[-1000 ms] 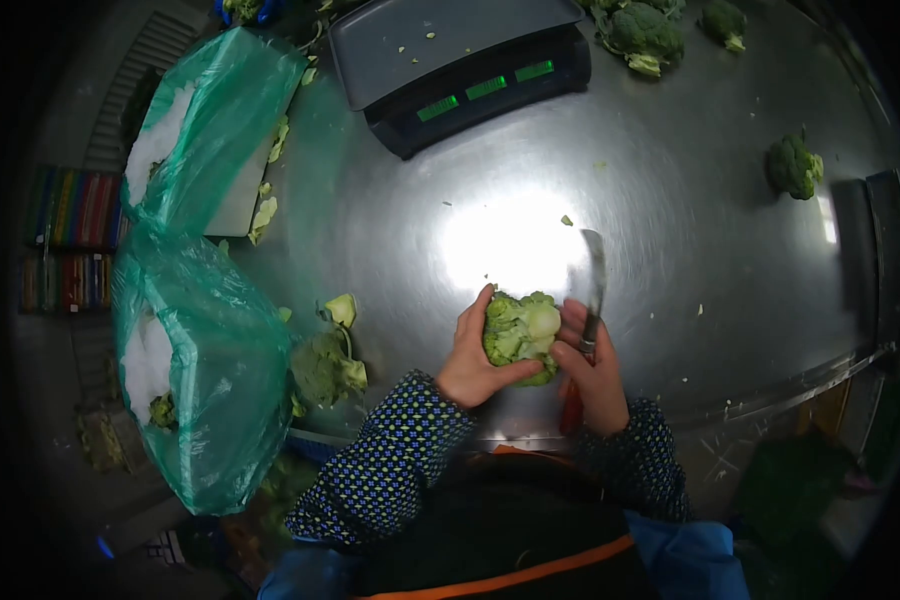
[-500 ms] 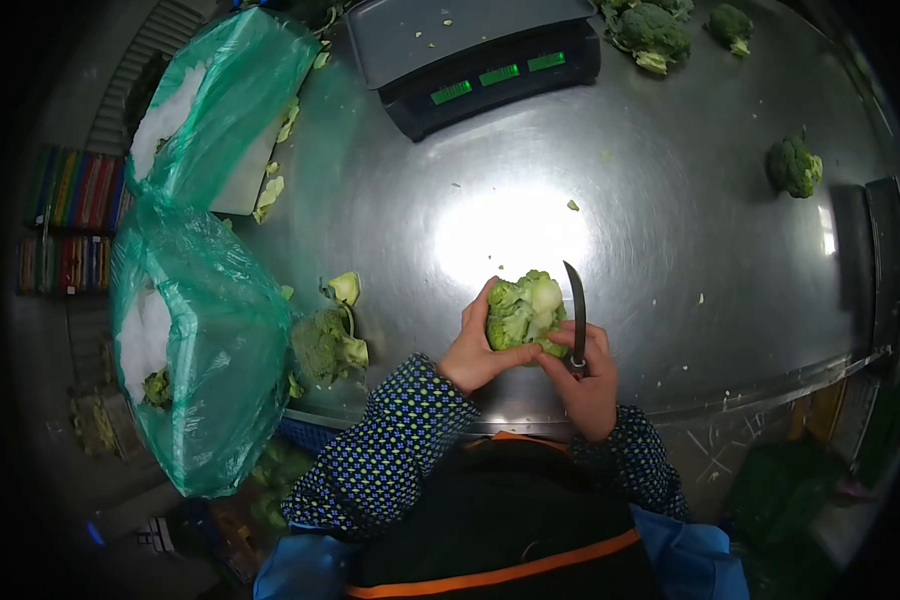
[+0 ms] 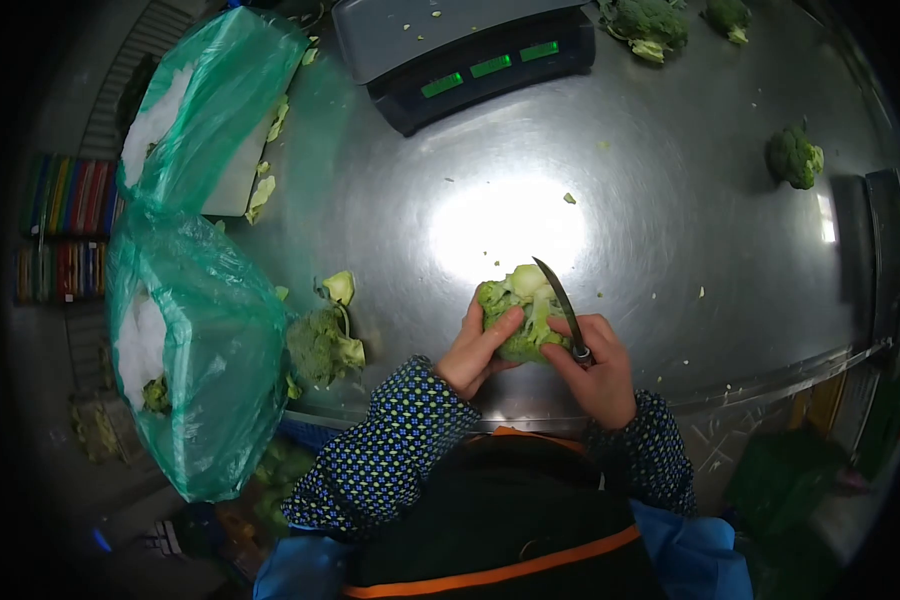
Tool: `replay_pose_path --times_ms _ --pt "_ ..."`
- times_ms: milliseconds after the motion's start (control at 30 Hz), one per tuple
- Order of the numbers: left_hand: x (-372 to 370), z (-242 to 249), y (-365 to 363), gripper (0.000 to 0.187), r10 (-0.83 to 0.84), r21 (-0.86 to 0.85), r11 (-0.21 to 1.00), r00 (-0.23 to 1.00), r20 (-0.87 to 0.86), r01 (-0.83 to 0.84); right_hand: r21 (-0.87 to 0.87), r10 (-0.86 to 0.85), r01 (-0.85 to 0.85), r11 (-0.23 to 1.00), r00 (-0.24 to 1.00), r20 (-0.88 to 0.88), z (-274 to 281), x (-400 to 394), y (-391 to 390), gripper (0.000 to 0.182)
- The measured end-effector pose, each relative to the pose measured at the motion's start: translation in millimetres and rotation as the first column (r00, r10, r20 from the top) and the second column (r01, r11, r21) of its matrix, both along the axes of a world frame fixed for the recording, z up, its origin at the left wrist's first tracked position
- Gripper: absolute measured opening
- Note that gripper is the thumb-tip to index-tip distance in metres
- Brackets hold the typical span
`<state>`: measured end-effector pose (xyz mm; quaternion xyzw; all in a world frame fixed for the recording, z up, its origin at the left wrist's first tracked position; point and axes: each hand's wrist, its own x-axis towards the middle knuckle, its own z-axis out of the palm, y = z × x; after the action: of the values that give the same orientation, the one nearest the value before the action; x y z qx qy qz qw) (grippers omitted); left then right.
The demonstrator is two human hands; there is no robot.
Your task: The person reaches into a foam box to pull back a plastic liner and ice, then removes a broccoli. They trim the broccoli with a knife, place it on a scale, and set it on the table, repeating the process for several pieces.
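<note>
A head of broccoli (image 3: 530, 315), its pale cut stem side facing up, is held just above the near part of the steel table. My left hand (image 3: 478, 348) is closed around its left side, with the thumb laid across the top. In my right hand (image 3: 598, 370) is a curved knife (image 3: 560, 295), its handle mostly hidden by the fingers. The blade points up and left, beside the right edge of the broccoli. My right fingertips touch the broccoli's lower right side.
Green plastic bags (image 3: 225, 370) with white contents stand along the left. Another broccoli head (image 3: 320, 345) lies beside them. A scale (image 3: 485, 75) with green displays sits at the back. More broccoli (image 3: 795, 158) rests at the right and far right of the steel table (image 3: 690, 240). Small trimmings are scattered about.
The broccoli has been turned in my hands, and my left thumb has moved up onto it. The knife has tilted left, its tip now nearer the stem. My right hand has shifted slightly right.
</note>
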<state>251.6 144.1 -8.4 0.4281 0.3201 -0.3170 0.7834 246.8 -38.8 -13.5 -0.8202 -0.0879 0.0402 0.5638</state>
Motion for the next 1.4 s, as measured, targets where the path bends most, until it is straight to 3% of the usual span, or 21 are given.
replay_pose_path --times_ms 33,100,200,267,300,367,533,600,667,700,733,800,867,900,1000,1133,1233,1300,1333,1367,1400 --pt "-4 -11 -2 0.084 -0.005 -0.002 1.0 1.0 0.0 0.005 0.033 0.085 -0.083 0.996 0.995 -0.051 -2 2 -5 0.025" --pt "-18 -42 -6 0.096 -0.123 0.312 0.95 0.938 0.323 0.017 0.071 0.175 -0.168 0.983 0.98 -0.099 -5 3 -7 0.024" --pt "-10 -28 -9 0.099 -0.101 0.263 0.964 0.958 0.268 0.028 0.09 0.204 -0.201 0.975 0.978 -0.031 -9 -4 -4 0.024" --pt "-10 -24 -12 0.092 -0.061 0.212 0.977 0.955 0.29 -0.002 0.119 -0.048 0.074 0.99 0.977 -0.208 -10 -8 3 0.024" --pt "-8 -23 -13 0.087 -0.079 0.212 0.977 0.943 0.323 0.009 0.118 -0.052 0.077 0.99 0.977 -0.207 -13 -14 7 0.024" --pt "-7 -23 -14 0.082 -0.098 0.211 0.977 0.927 0.361 0.021 0.081 -0.122 0.118 0.99 0.991 0.048 -21 -25 15 0.028" --pt "-4 -22 -15 0.073 0.016 0.296 0.951 0.971 0.24 -0.089 0.082 -0.083 0.076 0.994 0.993 0.078 -25 -21 14 0.047" --pt "3 -13 -16 0.073 0.005 0.317 0.945 0.974 0.226 -0.078 0.12 -0.216 0.219 0.968 0.976 -0.034 -30 -16 17 0.06" --pt "8 -6 -13 0.073 -0.015 0.338 0.941 1.0 0.025 0.006 0.238 -0.222 0.256 0.937 0.962 -0.16 -24 -1 13 0.071" --pt "8 -9 -15 0.073 -0.02 0.339 0.941 0.999 0.027 0.009 0.319 -0.061 0.254 0.913 0.859 -0.508 -15 3 5 0.073" --pt "5 -16 -18 0.074 0.014 0.313 0.948 0.993 0.115 -0.05 0.389 0.137 0.284 0.876 0.628 -0.766 -6 6 1 0.076" --pt "3 -28 -21 0.074 0.048 0.28 0.954 0.979 0.199 -0.104 0.412 0.141 0.259 0.874 0.675 -0.724 -11 4 2 0.067" --pt "14 -31 -21 0.077 -0.114 0.389 0.921 0.959 0.259 0.005 0.475 0.123 0.396 0.786 0.653 -0.747 -25 2 -2 0.055" --pt "19 -31 -25 0.079 -0.176 0.321 0.944 0.94 0.292 0.077 0.472 0.059 0.452 0.757 0.672 -0.738 -29 -2 -5 0.042" --pt "25 -18 -53 0.09 -0.254 0.186 0.964 0.858 0.447 0.188 0.653 0.038 0.618 0.438 0.713 -0.701 -42 -4 -38 0.032" --pt "-1 -22 -89 0.088 -0.409 0.448 0.87 0.809 0.422 0.207 0.621 -0.238 0.676 0.397 0.729 -0.641 -68 -4 -135 0.029" --pt "-38 -22 -38 0.068 -0.655 0.785 0.615 0.603 0.455 0.075 0.398 -0.64 0.824 0.404 0.565 -0.521 -69 10 -225 0.034" --pt "-52 -5 19 0.061 -0.764 0.921 0.286 0.518 0.385 -0.263 0.349 -0.717 0.835 0.426 0.547 -0.432 -86 14 -312 0.031" --pt "-57 12 49 0.062 -0.759 0.959 -0.05 0.635 0.144 -0.278 0.312 -0.74 0.866 0.39 0.496 -0.454 -90 25 -355 0.033" --pt "-63 15 80 0.065 -0.681 0.9 -0.269 0.729 0.075 -0.343 0.159 -0.879 0.945 0.286 0.325 -0.35 -75 40 -357 0.039" --pt "-65 25 114 0.076 -0.606 0.869 -0.419 0.794 -0.051 -0.265 0.097 -0.873 0.913 0.397 0.408 -0.266 -73 43 -379 0.051"
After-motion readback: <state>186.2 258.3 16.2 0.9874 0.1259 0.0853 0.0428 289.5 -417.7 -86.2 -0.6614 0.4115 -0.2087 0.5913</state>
